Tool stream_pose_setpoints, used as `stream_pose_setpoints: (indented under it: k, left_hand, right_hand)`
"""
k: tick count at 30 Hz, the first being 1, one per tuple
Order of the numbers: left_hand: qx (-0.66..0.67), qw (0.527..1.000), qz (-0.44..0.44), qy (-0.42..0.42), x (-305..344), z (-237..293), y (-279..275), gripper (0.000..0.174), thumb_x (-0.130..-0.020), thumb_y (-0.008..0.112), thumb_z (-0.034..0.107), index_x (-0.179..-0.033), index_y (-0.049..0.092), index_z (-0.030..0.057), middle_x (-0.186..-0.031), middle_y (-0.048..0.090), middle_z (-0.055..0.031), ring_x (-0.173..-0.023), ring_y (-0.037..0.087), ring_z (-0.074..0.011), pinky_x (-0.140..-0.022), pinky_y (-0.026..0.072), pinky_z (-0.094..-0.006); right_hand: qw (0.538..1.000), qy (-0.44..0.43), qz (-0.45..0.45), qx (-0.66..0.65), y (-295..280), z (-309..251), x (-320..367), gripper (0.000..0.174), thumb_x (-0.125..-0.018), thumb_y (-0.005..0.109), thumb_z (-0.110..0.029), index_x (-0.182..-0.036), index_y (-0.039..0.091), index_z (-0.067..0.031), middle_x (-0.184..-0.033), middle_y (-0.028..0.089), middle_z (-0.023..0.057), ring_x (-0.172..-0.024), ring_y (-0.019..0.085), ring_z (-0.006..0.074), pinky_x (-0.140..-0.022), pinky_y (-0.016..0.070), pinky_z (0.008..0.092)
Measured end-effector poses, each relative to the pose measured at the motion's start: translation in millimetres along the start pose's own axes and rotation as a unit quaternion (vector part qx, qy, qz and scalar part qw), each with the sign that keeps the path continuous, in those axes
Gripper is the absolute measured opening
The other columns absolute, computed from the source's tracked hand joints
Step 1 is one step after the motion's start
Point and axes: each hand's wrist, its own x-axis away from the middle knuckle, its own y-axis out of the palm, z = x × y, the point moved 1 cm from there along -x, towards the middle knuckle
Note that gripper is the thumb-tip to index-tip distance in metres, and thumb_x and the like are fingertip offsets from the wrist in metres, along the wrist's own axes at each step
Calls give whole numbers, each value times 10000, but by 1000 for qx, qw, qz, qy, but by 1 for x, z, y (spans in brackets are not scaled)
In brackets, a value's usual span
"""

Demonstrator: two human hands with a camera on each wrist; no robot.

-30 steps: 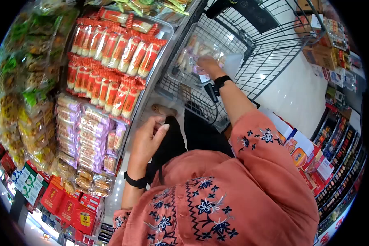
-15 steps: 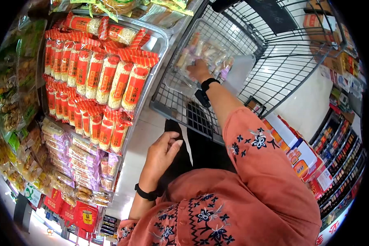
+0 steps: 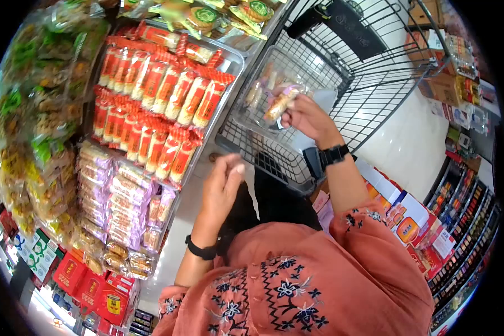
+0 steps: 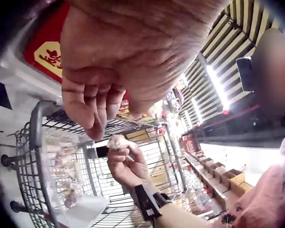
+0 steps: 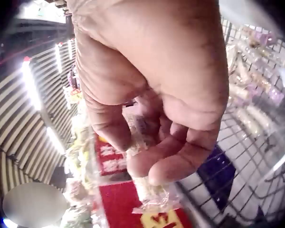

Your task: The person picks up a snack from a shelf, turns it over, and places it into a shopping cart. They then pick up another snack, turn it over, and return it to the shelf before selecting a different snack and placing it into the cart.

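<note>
My right hand point(image 3: 311, 119) pinches a wrapped snack bar point(image 3: 280, 105) with a purple end to its clear wrapper. It holds the bar over a clear plastic box point(image 3: 244, 119) that lies inside the shopping cart point(image 3: 369, 103). Similar wrapped snacks point(image 3: 255, 92) fill part of the box. In the right wrist view the thumb and fingers close around the bar point(image 5: 154, 192), hiding its middle. Nothing is in my left hand point(image 3: 221, 187), whose fingers are loosely bent in front of my body, beside the shelf of snacks. The left wrist view shows this hand's point(image 4: 118, 61) palm side near the cart.
Left of me are trays of red-wrapped sesame sticks point(image 3: 168, 95) and purple-wrapped bars point(image 3: 126, 201), with bagged goods point(image 3: 45, 140) beyond. Red boxes point(image 3: 89, 285) stand lower left. Stacked cartons point(image 3: 397, 218) and a shelf point(image 3: 465, 235) line the right side.
My right hand was down in the clear box; now it is raised and nearer, with a snack bar in its fingers. My left hand has shifted slightly and stays without anything in it.
</note>
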Motion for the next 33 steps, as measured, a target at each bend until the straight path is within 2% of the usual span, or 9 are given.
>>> stream_pose_setpoints:
  k: [2, 4, 7, 12, 17, 18, 26, 29, 33]
  left_hand:
    - [93, 996, -12, -2, 4, 24, -8, 394, -1080, 517, 294, -1333, 558, -6, -1126, 678, -101, -923, 669, -143, -758, 519, -275]
    - [161, 987, -28, 3, 10, 44, -19, 461, -1097, 461, 335, -1372, 520, -30, -1194, 660, -151, -987, 684, -179, -782, 530, -282]
    - [241, 969, -54, 2, 27, 57, -37, 472, -1094, 473, 347, -1373, 525, -31, -1147, 662, -129, -968, 689, -180, -767, 537, -278]
    - [268, 961, -62, 29, 65, 58, -81, 421, -1040, 612, 267, -1349, 552, -12, -1068, 663, -50, -876, 669, -115, -696, 524, -243]
    - [302, 948, 69, 72, 102, 40, -120, 404, -1012, 654, 248, -1312, 567, -8, -1048, 668, -46, -855, 653, -103, -680, 512, -240]
    - [304, 946, 87, 79, 108, 34, -129, 399, -1011, 656, 247, -1307, 569, -6, -1046, 670, -47, -856, 653, -103, -679, 513, -241]
    - [338, 910, 213, 116, 163, 1, -191, 345, -1007, 642, 196, -1282, 589, -6, -1016, 676, -66, -845, 647, -108, -683, 522, -243]
    - [363, 885, 264, 122, 175, -15, -208, 352, -1012, 626, 178, -1300, 567, -15, -1032, 675, -83, -843, 649, -121, -684, 525, -248]
    - [379, 856, 321, 145, 183, -29, -226, 371, -1011, 630, 184, -1310, 547, -20, -1019, 666, -76, -803, 635, -117, -666, 517, -243]
  right_hand:
    - [998, -7, -69, 11, 42, -12, 23, 593, -894, 647, -122, -1422, 456, 68, -1205, 671, 199, -790, 681, 157, -692, 596, 277]
    - [991, -3, -129, 38, 81, -16, 36, 577, -911, 632, -133, -1429, 465, 58, -1231, 667, 190, -803, 682, 152, -687, 583, 288]
    - [978, 7, -194, 75, 131, -10, 44, 612, -905, 639, -160, -1443, 455, 67, -1262, 664, 182, -815, 684, 158, -682, 574, 287]
    - [959, 34, -257, 113, 201, 8, 38, 642, -898, 640, -175, -1460, 441, 63, -1312, 646, 173, -919, 694, 156, -721, 580, 277]
    - [947, 52, -277, 151, 266, 37, 27, 602, -909, 640, -180, -1432, 446, 47, -1249, 663, 159, -947, 700, 167, -743, 600, 297]
    - [947, 48, -273, 162, 274, 46, 21, 492, -948, 635, -199, -1356, 492, 35, -1132, 688, 148, -891, 705, 164, -728, 601, 299]
    - [933, 27, -207, 295, 355, 81, 0, 303, -994, 647, -201, -1225, 570, -22, -944, 659, 65, -800, 684, 132, -658, 569, 275]
    - [901, 18, -200, 385, 380, 98, 6, 315, -984, 645, -171, -1247, 574, -13, -968, 658, 48, -784, 664, 116, -680, 563, 263]
    - [835, 51, -275, 473, 387, 124, 6, 303, -931, 716, -169, -1172, 634, -4, -905, 666, 14, -777, 621, 75, -667, 516, 243]
